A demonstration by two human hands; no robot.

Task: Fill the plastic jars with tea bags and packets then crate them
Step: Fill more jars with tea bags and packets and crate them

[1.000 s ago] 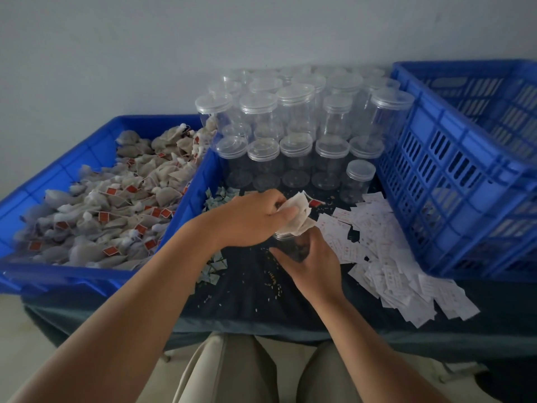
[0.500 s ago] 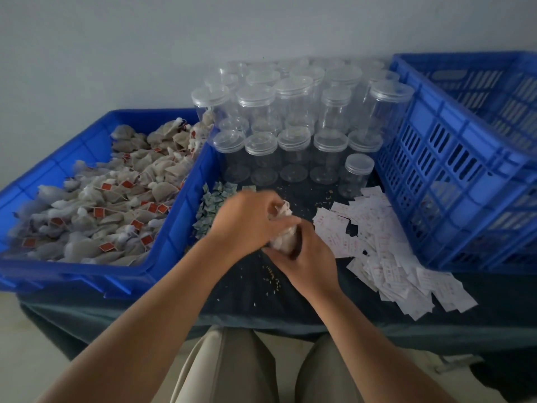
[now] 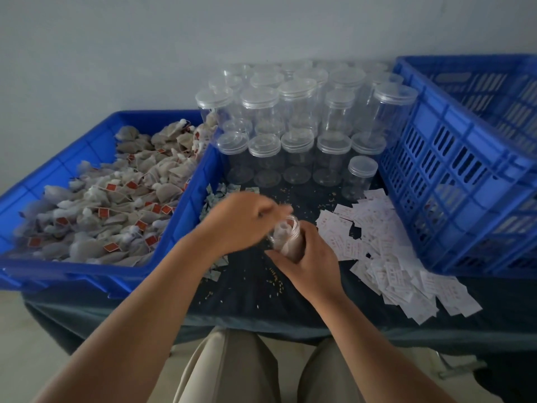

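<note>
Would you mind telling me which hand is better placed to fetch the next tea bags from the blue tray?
The left hand: it is beside the blue tray of tea bags, while the right hand grips the open jar and would likely have to release it and cross over.

Plain pale wall (image 3: 145, 39) along the far side. Surface (image 3: 261, 303) draped in dark cloth, near edge hanging loose. Pale floor (image 3: 17, 344) below, near left. Light dim, soft, even.

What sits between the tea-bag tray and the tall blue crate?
Head view: lidded empty jars at the back, white packets beside the crate, and the open jar in the right hand.
</note>
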